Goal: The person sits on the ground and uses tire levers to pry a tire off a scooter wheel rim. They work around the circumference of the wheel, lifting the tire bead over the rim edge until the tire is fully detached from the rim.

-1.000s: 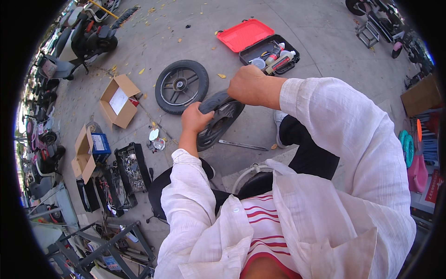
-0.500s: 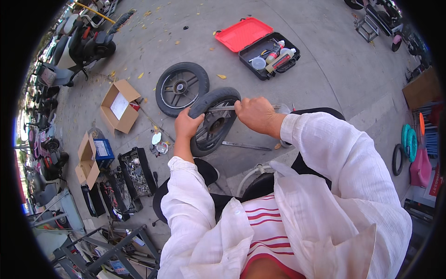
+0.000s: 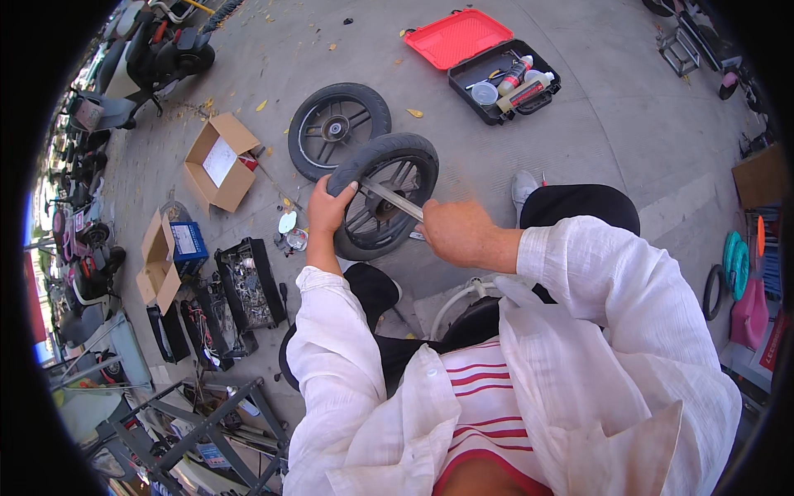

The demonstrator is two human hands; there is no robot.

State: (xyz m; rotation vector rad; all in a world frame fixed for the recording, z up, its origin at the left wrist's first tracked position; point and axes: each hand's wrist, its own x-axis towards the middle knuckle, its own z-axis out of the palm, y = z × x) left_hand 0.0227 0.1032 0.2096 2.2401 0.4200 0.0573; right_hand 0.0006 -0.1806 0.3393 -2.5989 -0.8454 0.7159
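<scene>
A black-tyred wheel (image 3: 404, 144) with dark spokes stands tilted in front of me. My left hand (image 3: 327, 205) is closed round the tyre's left side, its thumb near the rim. In my right hand (image 3: 460, 236) is one end of a flat metal tyre lever (image 3: 392, 198). The lever slants up and left across the spokes, and its far end meets the tyre's edge close to my left thumb. Whether that tip sits under the tyre bead is hard to tell. Just behind the held wheel, a second wheel (image 3: 334, 127) lies flat on the ground.
An open toolbox (image 3: 463, 91) with a red lid holds bottles and tubs at the far right. On the left are an open cardboard box (image 3: 198, 178), a blue box (image 3: 188, 248) and a black tray of metal parts (image 3: 277, 306). Parked scooters (image 3: 157, 58) line the far left.
My right hand has come down toward me, swinging the lever from nearly level to a steep slant. It now covers most of another metal bar on the ground. My left hand stays on the tyre.
</scene>
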